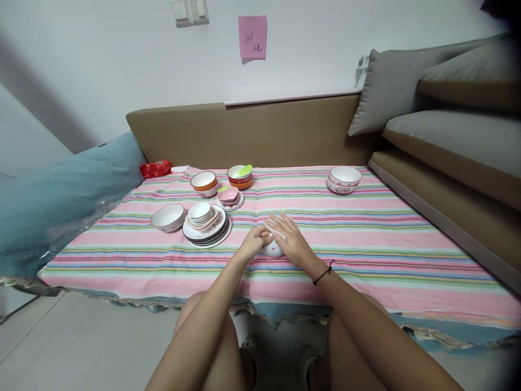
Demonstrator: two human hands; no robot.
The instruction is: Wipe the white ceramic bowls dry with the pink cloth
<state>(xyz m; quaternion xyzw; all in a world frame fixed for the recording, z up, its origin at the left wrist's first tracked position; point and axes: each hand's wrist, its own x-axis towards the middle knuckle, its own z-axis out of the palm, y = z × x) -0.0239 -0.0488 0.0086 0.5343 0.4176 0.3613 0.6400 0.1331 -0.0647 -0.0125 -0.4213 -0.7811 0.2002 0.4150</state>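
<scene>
A small white bowl (273,250) with a little red mark sits on the striped cloth in front of me, mostly covered by my hands. My left hand (255,240) has its fingers curled and pinches the bowl's left edge. Stretched flat across the top and right side of it, my right hand (292,241) hides the bowl's opening. To the left stands a stack of plates (207,232) with small white bowls (199,211) on top. Beyond it, a pink dish (228,194) rests on small plates (238,203).
The striped cloth (391,239) covers a sofa seat. A white bowl (168,218) stands left, orange bowls (204,181) and red-and-orange bowls (239,175) at the back, stacked white bowls (344,179) back right. Cushions (451,141) line the right; a red bundle (156,169) lies far left.
</scene>
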